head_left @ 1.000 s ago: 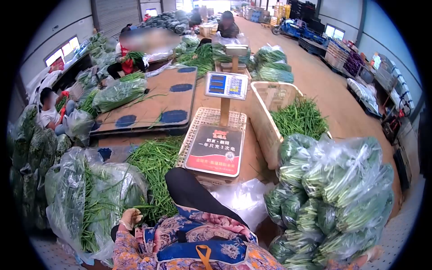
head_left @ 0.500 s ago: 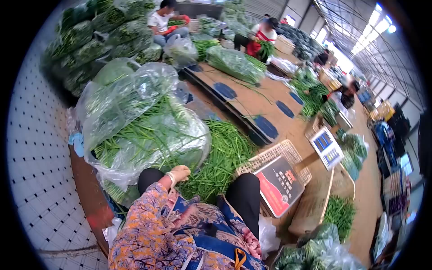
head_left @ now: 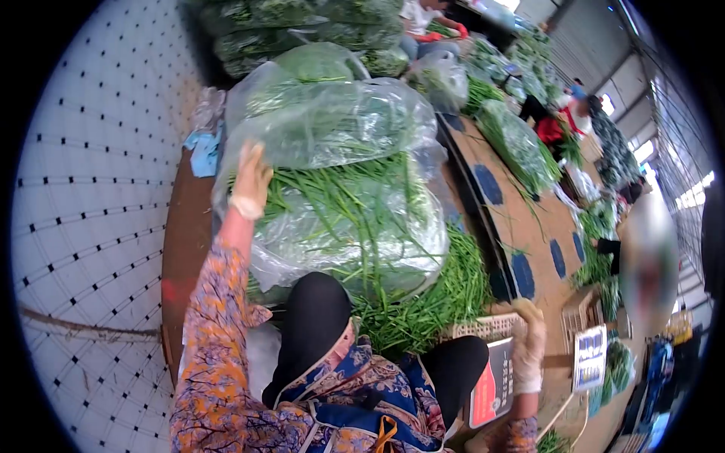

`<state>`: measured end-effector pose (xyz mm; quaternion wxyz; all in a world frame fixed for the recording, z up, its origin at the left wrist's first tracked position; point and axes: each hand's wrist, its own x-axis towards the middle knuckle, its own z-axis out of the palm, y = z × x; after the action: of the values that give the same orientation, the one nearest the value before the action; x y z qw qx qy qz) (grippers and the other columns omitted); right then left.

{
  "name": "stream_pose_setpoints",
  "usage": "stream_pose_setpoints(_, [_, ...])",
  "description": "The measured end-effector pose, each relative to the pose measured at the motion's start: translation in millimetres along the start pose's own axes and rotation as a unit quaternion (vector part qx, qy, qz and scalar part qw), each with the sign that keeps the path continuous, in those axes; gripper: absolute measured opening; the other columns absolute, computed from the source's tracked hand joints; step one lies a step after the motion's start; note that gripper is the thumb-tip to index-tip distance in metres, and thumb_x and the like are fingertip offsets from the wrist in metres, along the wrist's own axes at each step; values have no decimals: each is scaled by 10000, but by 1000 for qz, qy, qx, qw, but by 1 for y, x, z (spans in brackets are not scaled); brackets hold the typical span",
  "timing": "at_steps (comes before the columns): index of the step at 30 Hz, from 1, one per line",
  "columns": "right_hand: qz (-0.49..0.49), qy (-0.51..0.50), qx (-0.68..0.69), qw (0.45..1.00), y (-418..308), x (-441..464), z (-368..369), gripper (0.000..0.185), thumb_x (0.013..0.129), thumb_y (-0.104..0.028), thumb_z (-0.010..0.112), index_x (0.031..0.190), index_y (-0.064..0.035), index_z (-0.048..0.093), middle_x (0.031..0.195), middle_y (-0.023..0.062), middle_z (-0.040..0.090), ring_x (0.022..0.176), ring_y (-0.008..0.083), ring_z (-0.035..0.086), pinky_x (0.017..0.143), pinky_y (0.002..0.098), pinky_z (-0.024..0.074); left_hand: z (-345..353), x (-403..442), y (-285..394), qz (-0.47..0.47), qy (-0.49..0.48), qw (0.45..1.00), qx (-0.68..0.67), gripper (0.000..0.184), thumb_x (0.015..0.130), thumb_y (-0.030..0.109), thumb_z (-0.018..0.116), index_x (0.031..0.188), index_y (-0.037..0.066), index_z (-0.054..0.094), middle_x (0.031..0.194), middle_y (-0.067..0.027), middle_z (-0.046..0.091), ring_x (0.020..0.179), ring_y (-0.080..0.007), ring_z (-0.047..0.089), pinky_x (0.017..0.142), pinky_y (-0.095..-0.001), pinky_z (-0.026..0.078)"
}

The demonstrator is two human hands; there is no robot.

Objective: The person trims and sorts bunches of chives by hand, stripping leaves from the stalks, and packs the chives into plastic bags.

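My left hand (head_left: 253, 180), in a pale glove, reaches to the left edge of a big clear plastic bag (head_left: 355, 124). Its fingers point up against the film and look stretched out. Long green stalks (head_left: 343, 185), like garlic shoots or chives, lie across the bag's opening and its lower film. A loose heap of the same stalks (head_left: 430, 306) spreads before my knees. My right hand (head_left: 530, 340), also gloved, is raised over the right side of a scale with a black and red panel (head_left: 492, 381). Its fingers are slightly bent and apart, with nothing visible in them.
A woven plastic basket (head_left: 479, 326) sits behind the scale, whose display (head_left: 590, 358) stands to the right. Full bags of greens (head_left: 302, 34) are stacked at the back. A brown board (head_left: 529, 226) extends right, where other people work. White patterned sheeting (head_left: 98, 189) covers the left.
My left hand has gone from the stalks near my knee up to the bag's left edge. My right hand has come into view over the scale. The view has turned leftward.
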<state>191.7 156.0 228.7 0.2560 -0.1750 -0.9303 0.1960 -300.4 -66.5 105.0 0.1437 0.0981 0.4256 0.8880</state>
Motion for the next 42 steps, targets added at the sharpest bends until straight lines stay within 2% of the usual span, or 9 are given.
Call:
stream_pose_setpoints(6, [-116,-102,40,987,-16,84,100,288,819,-16,543,1107,-23,561,1129,153,547,1089,305,494,939,372,381,35,50,133,237,-86,913,320,573,816,22,491,1363,53,321,1342,-128,400,1175,-180,421,992,-304,315])
stream_pose_setpoints(10, [-108,-167,122,972,0,79,148,326,774,24,553,1094,-37,568,1060,131,568,1032,277,526,906,355,408,-34,38,68,56,-155,849,502,611,806,194,574,1355,66,339,1400,-158,330,1316,-260,279,1068,-349,231])
stream_pose_setpoints(12, [-119,-169,149,967,1,70,157,304,783,19,535,1079,-38,576,1034,127,576,997,276,540,885,346,420,-36,21,39,2,-227,664,712,684,823,239,575,1381,16,248,1400,-193,303,1310,-299,281,1079,-342,215])
stream_pose_setpoints(16, [-87,-214,80,970,6,57,153,282,795,25,487,1046,-35,600,1012,129,592,976,285,549,874,348,427,-35,53,-5,231,-179,582,759,727,807,326,589,1378,20,259,1381,-221,318,1295,-313,305,1079,-341,220])
stream_pose_setpoints(18, [127,-255,248,926,18,53,153,259,804,2,506,1043,-26,601,1012,137,600,984,281,551,864,354,436,-10,82,4,124,-168,455,865,740,795,336,600,1374,23,262,1358,-189,373,1278,-294,340,1075,-344,230])
stream_pose_setpoints(22, [7,-182,93,979,14,50,135,224,803,12,516,1003,-11,614,982,140,605,917,251,583,795,317,468,-9,128,-5,43,-156,377,912,675,782,321,613,1317,26,327,1319,-177,411,1240,-287,374,1051,-344,261])
stream_pose_setpoints(34, [83,-234,66,966,34,28,151,179,850,-65,526,1009,-47,608,964,118,618,914,271,574,802,325,458,-17,126,6,64,-212,442,869,488,745,277,653,1147,35,519,1200,-139,525,1128,-267,475,977,-345,353])
stream_pose_setpoints(39, [73,-211,136,965,35,19,153,178,839,-48,531,1000,-31,605,964,128,615,892,286,579,785,346,465,22,50,-3,138,-345,612,698,417,729,259,670,1076,39,599,1150,-124,573,1081,-259,518,946,-345,391])
stream_pose_setpoints(42, [53,-186,135,972,33,11,151,187,840,-60,535,1009,-28,608,961,127,622,923,296,574,827,350,451,40,-7,-55,-165,-227,787,550,479,714,307,732,1076,25,592,1096,-81,598,971,-199,571,853,-304,451])
